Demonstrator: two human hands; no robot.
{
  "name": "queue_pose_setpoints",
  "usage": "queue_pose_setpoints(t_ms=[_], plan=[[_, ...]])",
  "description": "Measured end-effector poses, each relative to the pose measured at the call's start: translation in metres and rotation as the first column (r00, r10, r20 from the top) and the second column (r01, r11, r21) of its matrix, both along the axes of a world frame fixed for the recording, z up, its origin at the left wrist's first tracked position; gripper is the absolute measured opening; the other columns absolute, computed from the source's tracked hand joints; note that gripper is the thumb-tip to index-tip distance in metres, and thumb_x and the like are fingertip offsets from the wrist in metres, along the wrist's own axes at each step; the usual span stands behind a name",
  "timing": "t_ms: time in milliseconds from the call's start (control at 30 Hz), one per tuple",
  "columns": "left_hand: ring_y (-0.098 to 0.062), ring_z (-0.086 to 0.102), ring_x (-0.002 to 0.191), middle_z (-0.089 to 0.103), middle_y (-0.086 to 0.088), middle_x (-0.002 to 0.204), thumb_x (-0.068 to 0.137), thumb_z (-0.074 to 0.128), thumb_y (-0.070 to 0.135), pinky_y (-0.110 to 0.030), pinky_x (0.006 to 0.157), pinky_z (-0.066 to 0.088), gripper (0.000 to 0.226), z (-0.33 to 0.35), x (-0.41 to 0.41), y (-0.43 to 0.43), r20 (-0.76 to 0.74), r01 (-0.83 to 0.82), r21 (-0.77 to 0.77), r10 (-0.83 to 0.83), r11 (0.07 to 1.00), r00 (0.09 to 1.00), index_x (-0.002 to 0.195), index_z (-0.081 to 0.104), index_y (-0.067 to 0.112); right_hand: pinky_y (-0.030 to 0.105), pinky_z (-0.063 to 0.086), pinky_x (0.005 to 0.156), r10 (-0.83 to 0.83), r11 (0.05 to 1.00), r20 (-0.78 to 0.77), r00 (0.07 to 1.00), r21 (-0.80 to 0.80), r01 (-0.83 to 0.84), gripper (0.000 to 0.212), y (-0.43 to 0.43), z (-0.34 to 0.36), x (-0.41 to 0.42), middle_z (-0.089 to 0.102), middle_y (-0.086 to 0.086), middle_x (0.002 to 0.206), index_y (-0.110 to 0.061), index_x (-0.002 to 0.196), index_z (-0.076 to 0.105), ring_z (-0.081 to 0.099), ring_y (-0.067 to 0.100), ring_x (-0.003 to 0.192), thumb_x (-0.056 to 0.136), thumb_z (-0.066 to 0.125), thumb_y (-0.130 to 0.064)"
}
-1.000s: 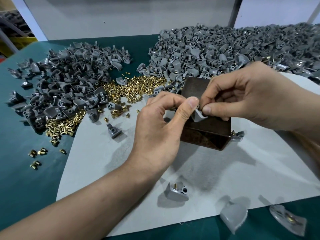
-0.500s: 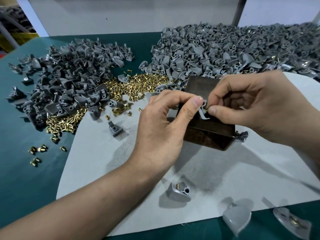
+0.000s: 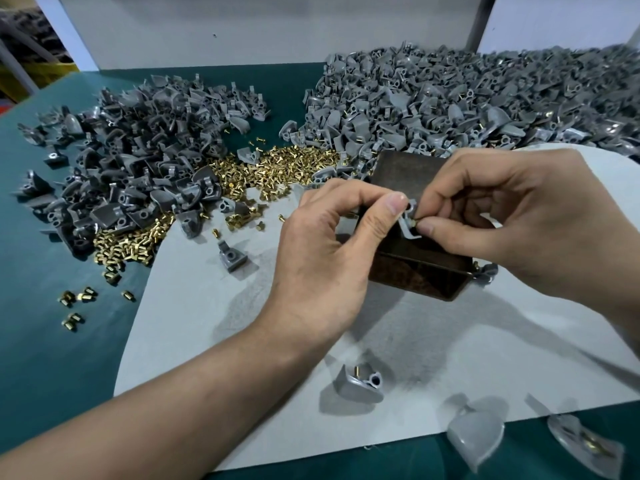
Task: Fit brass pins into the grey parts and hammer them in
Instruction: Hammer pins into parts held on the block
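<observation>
My left hand [image 3: 332,251] pinches a small grey part [image 3: 408,226] between thumb and fingers, above a dark brown metal block [image 3: 415,268]. My right hand [image 3: 502,223] pinches a brass pin [image 3: 414,222] at the part's hole. Loose brass pins [image 3: 277,171] lie heaped behind my left hand, with more [image 3: 128,244] further left. A grey part with a pin standing in it [image 3: 360,384] lies on the pale mat near the front.
A pile of darker grey parts [image 3: 131,168] fills the left of the green table. A larger grey heap [image 3: 450,98] covers the back right. The pale mat [image 3: 214,323] carries one loose part [image 3: 232,258]. Two parts [image 3: 476,438] [image 3: 585,441] lie at the front edge.
The grey part and both hands have stayed over the block with slight shifts. My right hand's fingertips now hold a brass pin against the part's hole.
</observation>
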State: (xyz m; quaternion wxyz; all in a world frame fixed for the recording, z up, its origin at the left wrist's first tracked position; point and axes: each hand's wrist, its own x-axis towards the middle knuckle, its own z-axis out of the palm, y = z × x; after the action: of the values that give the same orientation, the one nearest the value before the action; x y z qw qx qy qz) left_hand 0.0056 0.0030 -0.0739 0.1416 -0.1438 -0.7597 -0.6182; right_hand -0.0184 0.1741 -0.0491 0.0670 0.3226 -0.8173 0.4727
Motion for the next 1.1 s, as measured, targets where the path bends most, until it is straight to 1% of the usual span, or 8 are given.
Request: queue_pose_setpoints(t_ms=[133,433,500,700,767,867,1000,1100], plan=[[-0.017,0.059,0.093,0.067,0.007,0.084,0.089,0.063,0.026,-0.036,0.088,0.047,0.010,-0.0001,0.0001,-0.0002,0.005,0.004,0.006,-0.004,1.000,1.000,0.082,0.070,0.027,0.017,0.040,0.052,-0.012,1.000,-0.004,1.000,-0.004,0.012,0.006,0.0005,-0.0002,0.0002,0.060,0.004,0.068,-0.018,0.073,0.067,0.051,0.019,0.055,0.074,0.072,-0.015],[-0.017,0.059,0.093,0.066,0.008,0.083,0.087,0.062,0.030,-0.038,0.088,0.047,0.011,-0.0006,0.0006,0.0000,0.002,0.002,0.009,-0.002,1.000,1.000,0.080,0.069,0.025,0.014,0.040,0.052,-0.035,0.999,-0.022,0.999,-0.012,0.035,0.007,-0.0004,-0.0014,0.0018,0.060,0.000,0.068,-0.020,0.073,0.067,0.051,0.012,0.055,0.073,0.073,-0.016],[-0.017,0.059,0.093,0.065,0.008,0.081,0.086,0.062,0.031,-0.037,0.088,0.047,0.011,-0.0001,0.0009,-0.0002,0.010,0.002,0.010,-0.002,1.000,1.000,0.079,0.069,0.025,0.014,0.040,0.053,-0.035,0.999,-0.024,0.999,-0.007,0.035,0.007,-0.0007,-0.0015,0.0018,0.060,-0.002,0.068,-0.020,0.073,0.067,0.051,0.013,0.055,0.073,0.072,-0.016],[-0.014,0.058,0.092,0.064,0.010,0.080,0.080,0.060,0.039,-0.030,0.087,0.045,0.017,0.0016,0.0018,0.0004,0.034,-0.002,0.026,0.001,1.000,0.999,0.077,0.069,0.026,0.015,0.038,0.052,-0.012,1.000,0.005,1.000,-0.019,0.012,0.007,-0.0005,-0.0008,0.0002,0.060,0.002,0.067,-0.021,0.072,0.067,0.050,0.015,0.055,0.074,0.072,-0.016],[-0.015,0.058,0.093,0.065,0.008,0.081,0.081,0.062,0.037,-0.030,0.087,0.046,0.014,0.0015,0.0019,0.0005,0.042,0.003,0.034,-0.004,0.999,0.999,0.077,0.069,0.026,0.015,0.038,0.052,-0.002,1.000,0.015,1.000,-0.018,0.002,0.007,0.0002,-0.0007,-0.0007,0.060,0.002,0.068,-0.022,0.072,0.067,0.050,0.016,0.055,0.074,0.071,-0.017],[-0.016,0.059,0.093,0.066,0.006,0.083,0.086,0.065,0.027,-0.029,0.087,0.046,0.010,0.0006,0.0018,0.0003,0.043,-0.001,0.030,-0.001,1.000,0.999,0.077,0.069,0.025,0.019,0.040,0.053,0.011,1.000,0.029,1.000,-0.023,-0.010,0.005,0.0007,-0.0006,-0.0014,0.060,0.003,0.068,-0.022,0.073,0.068,0.051,0.021,0.057,0.074,0.071,-0.018],[-0.014,0.060,0.093,0.067,0.006,0.084,0.086,0.064,0.027,-0.023,0.086,0.045,0.010,0.0012,0.0014,0.0005,0.041,-0.004,0.018,0.003,1.000,0.999,0.077,0.069,0.028,0.024,0.042,0.054,0.016,1.000,0.044,0.999,-0.022,-0.015,0.004,0.0013,-0.0002,-0.0021,0.060,0.004,0.070,-0.022,0.073,0.069,0.052,0.023,0.059,0.074,0.071,-0.018],[-0.015,0.060,0.093,0.067,0.005,0.084,0.085,0.064,0.027,-0.021,0.085,0.045,0.009,0.0023,0.0012,0.0000,0.031,-0.005,0.013,0.005,1.000,1.000,0.078,0.069,0.030,0.024,0.043,0.055,0.019,1.000,0.047,0.999,-0.015,-0.018,0.002,0.0015,0.0003,-0.0019,0.060,0.002,0.070,-0.020,0.074,0.069,0.053,0.022,0.059,0.074,0.071,-0.019]])
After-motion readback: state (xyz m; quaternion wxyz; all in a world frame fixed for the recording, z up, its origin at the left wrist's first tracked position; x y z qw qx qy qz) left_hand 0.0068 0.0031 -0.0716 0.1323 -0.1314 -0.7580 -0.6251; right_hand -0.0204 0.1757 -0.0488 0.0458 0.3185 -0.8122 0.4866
